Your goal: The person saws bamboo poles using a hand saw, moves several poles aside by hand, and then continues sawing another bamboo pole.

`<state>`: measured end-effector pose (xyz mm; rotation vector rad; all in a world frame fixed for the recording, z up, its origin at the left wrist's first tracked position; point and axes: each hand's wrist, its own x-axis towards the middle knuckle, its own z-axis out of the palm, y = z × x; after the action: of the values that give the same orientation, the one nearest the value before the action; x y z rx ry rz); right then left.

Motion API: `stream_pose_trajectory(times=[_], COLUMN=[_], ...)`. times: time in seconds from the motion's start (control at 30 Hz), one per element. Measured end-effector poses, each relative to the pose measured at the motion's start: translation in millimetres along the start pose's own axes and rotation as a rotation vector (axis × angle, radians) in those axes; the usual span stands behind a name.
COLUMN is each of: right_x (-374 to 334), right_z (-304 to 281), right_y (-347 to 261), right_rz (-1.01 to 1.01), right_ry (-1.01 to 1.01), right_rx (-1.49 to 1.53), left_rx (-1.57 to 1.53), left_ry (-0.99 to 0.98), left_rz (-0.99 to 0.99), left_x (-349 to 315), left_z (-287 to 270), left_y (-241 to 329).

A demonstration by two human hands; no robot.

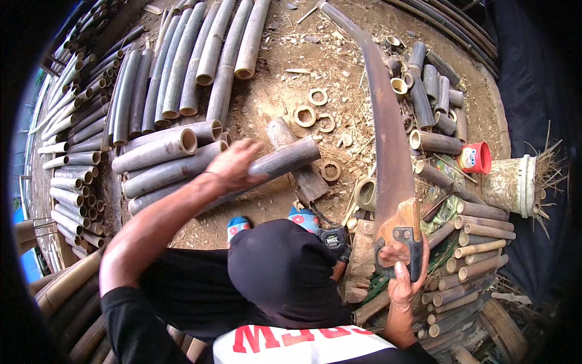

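In my right hand is a large handsaw, held by its wooden handle, which has dark fittings. Its long, brown, rusty-looking blade points away from me and curves toward the far edge. My left hand, smeared by motion, is over the near part of a grey bamboo tube; whether it grips the tube is unclear. The far end of that tube lies across a wooden block on the ground. Cut bamboo rings lie beyond the block.
Long bamboo poles lie at far left, with stacked bamboo beside them. Short cut tubes are piled at far right. A red container and a pale bucket stand at right, above more stacked pieces. Chips litter the dirt floor.
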<state>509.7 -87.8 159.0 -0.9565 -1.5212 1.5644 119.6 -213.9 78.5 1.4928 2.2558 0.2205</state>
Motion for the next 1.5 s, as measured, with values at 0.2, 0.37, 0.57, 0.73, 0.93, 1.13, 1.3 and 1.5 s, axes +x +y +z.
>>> stream_pose_trajectory(times=[0.2,0.37,0.57,0.73,0.93,1.13,1.3,1.5], right_x=[7.2,12.0,30.3,46.2,50.1,44.2,46.1,46.2], right_z=[-18.7,-31.9,-29.2,-2.1,4.0,0.2,0.5,9.8], right_y=[6.3,25.6,44.8,37.8,43.8,38.4,33.4,42.8], right_rz=[0.040,0.166,-0.089,-0.238,-0.245,-0.175,-0.179,-0.282], right_ry=[-0.034,-0.102,-0.322,-0.434,-0.461,-0.428,-0.455,-0.463], right_rx=[-0.119,-0.132,-0.515,-0.598,-0.639,-0.633,-0.653,-0.641], left_rx=[0.052,-0.037,-0.153,-0.158,-0.153,-0.151,-0.199,-0.229], left_ry=[0.096,0.068,0.024,0.041,0.099,0.134,0.046,0.190], left_rz=[-0.342,-0.442,-0.509,-0.483,-0.378,-0.395,-0.411,-0.490], left_x=[70.5,87.8,74.4,78.4,83.3,87.7,93.6,94.2], left_z=[97.1,97.0,101.9,99.0,101.1,89.4,90.0,95.3], left_y=[50.1,54.6,43.8,38.3,36.1,51.3,41.7,44.3])
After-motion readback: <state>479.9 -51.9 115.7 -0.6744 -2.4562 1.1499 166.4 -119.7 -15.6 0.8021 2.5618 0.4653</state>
